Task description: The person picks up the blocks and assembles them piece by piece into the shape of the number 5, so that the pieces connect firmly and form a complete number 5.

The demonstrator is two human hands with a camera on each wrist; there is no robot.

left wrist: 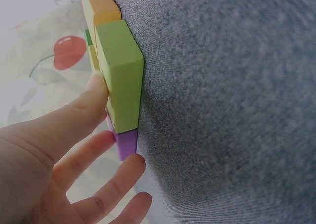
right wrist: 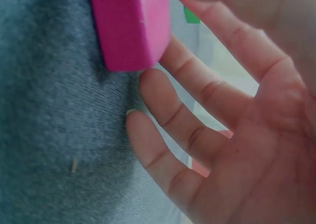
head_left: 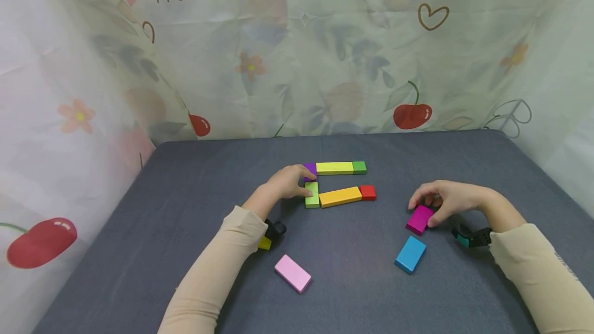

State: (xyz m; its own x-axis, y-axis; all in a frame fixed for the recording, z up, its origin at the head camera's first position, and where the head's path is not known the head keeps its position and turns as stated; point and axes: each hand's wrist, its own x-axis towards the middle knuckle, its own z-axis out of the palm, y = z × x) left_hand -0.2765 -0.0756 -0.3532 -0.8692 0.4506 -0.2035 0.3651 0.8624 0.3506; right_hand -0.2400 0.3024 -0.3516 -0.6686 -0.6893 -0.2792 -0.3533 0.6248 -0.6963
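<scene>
In the head view my left hand (head_left: 289, 181) is over a light green block (head_left: 312, 201) and a purple block (head_left: 309, 169). Its thumb rests on the green block, while the loosely bent fingers are at the purple one. The left wrist view shows the green block (left wrist: 123, 80) standing end to end with the purple block (left wrist: 127, 144). On the right, my right hand (head_left: 452, 200) pinches a magenta block (head_left: 419, 219) between thumb and fingers, close over the table. The other fingers are spread beside that magenta block (right wrist: 131, 31) in the right wrist view.
A yellow block (head_left: 334, 168) and a green block (head_left: 359, 167) extend from the purple one. An orange block (head_left: 340, 197) and a red block (head_left: 367, 193) form a lower row. Nearer lie a blue block (head_left: 410, 254), a pink block (head_left: 293, 273) and a partly hidden yellow block (head_left: 264, 243).
</scene>
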